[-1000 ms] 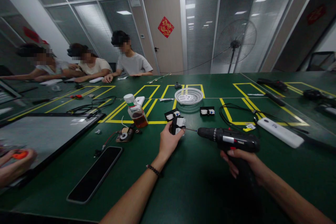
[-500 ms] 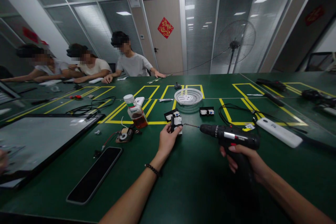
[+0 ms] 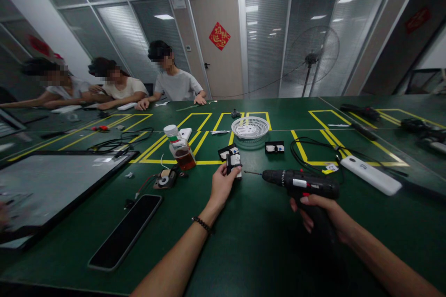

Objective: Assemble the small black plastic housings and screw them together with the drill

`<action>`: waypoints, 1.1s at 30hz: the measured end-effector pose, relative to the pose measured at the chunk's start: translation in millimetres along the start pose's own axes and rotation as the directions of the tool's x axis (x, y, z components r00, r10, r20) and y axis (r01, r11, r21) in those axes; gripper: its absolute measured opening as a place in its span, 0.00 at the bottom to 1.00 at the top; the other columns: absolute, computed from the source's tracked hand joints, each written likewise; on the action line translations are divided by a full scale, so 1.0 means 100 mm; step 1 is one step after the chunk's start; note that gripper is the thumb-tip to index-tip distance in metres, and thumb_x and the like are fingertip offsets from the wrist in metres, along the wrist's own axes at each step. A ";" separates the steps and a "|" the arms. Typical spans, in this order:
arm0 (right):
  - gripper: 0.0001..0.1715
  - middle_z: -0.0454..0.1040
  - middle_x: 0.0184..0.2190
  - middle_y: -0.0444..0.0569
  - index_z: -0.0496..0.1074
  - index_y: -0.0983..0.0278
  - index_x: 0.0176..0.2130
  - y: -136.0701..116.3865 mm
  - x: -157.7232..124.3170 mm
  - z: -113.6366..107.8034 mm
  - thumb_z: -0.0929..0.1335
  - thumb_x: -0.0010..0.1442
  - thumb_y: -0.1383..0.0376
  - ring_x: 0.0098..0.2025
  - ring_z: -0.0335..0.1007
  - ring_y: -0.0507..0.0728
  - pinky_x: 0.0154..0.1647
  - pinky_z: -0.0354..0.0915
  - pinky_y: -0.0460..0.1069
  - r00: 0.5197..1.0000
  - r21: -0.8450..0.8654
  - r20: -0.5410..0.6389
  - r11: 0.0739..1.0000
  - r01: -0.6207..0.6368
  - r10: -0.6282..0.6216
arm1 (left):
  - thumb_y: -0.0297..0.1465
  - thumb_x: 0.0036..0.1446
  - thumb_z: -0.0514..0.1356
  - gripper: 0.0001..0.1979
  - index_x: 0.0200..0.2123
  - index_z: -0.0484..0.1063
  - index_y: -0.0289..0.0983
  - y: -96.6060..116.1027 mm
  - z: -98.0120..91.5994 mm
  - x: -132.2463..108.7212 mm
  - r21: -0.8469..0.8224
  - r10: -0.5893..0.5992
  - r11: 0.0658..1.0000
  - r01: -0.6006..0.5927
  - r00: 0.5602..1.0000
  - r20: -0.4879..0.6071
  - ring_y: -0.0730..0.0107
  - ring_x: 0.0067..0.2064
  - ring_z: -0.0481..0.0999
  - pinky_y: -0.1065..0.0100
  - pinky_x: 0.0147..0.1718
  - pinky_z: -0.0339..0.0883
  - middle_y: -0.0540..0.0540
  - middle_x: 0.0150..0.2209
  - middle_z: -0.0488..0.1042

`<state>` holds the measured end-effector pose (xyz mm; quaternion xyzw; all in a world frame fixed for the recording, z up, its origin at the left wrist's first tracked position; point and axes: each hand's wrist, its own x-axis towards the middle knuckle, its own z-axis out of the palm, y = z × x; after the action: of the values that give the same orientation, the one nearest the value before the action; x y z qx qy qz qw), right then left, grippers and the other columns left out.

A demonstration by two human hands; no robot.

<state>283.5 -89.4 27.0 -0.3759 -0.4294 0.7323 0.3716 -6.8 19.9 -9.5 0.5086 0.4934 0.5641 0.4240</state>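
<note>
My left hand (image 3: pixel 223 182) is closed on a small black-and-white block (image 3: pixel 234 165), held upright above the green table. My right hand (image 3: pixel 322 211) wraps round the handle of a black power drill (image 3: pixel 301 183), thumb by its red switch. The drill's long thin bit (image 3: pixel 252 173) points left at the block, its tip close to the block's right side; I cannot tell whether they touch. Just behind the held block lies a similar black-and-white piece (image 3: pixel 228 150). Another such piece (image 3: pixel 275 147) rests farther right.
A white plastic basket (image 3: pixel 250 128) stands beyond the pieces. To the left are a bottle of brown liquid (image 3: pixel 181 151), a small motor-like part with wires (image 3: pixel 166 178), a phone (image 3: pixel 126 232) and a large flat panel (image 3: pixel 69 190). On the right lies a white power bank (image 3: pixel 371 175) with black cables.
The drill has shifted slightly left and down, its bit lower against the block. My left hand has barely moved. Across the table, a person's hand has drawn back to the left.
</note>
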 end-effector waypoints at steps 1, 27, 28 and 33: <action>0.19 0.65 0.17 0.45 0.73 0.71 0.38 0.01 0.00 -0.01 0.61 0.62 0.58 0.20 0.62 0.52 0.24 0.62 0.47 1.000 -0.001 -0.002 1.000 -0.010 0.010 | 0.40 0.51 0.65 0.23 0.48 0.73 0.33 -0.01 0.00 0.01 -0.002 -0.007 1.000 0.007 1.000 0.004 0.61 0.46 0.76 0.61 0.47 0.67 0.39 0.46 0.76; 0.26 0.74 0.50 0.60 0.69 0.71 0.49 -0.15 0.16 -0.33 0.72 0.56 0.58 0.30 0.73 0.51 0.31 0.73 0.47 0.926 0.241 -0.248 0.944 -0.226 0.285 | 0.32 0.50 0.64 0.40 0.65 0.52 0.43 0.32 -0.24 -0.03 0.614 0.262 0.582 -0.534 0.837 0.480 0.56 0.61 0.62 0.56 0.59 0.56 0.42 0.61 0.61; 0.27 0.75 0.49 0.61 0.69 0.71 0.50 -0.15 0.16 -0.35 0.72 0.55 0.58 0.30 0.73 0.52 0.31 0.73 0.48 0.928 0.206 -0.259 0.954 -0.219 0.269 | 0.31 0.50 0.64 0.40 0.65 0.52 0.44 0.34 -0.23 -0.04 0.608 0.271 0.585 -0.537 0.836 0.477 0.57 0.61 0.62 0.57 0.59 0.56 0.43 0.61 0.61; 0.31 0.78 0.41 0.62 0.67 0.70 0.52 -0.15 0.18 -0.46 0.73 0.55 0.56 0.29 0.75 0.56 0.30 0.74 0.51 0.930 0.027 -0.322 0.983 -0.179 0.179 | 0.33 0.48 0.66 0.40 0.64 0.56 0.43 0.32 -0.22 -0.01 0.603 0.281 0.650 -0.462 0.884 0.375 0.55 0.60 0.64 0.57 0.58 0.57 0.42 0.61 0.63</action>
<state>319.1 -52.4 20.8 -0.5286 -0.3277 0.6911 0.3681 -27.8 11.1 22.1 0.7840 0.4912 0.3522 0.1415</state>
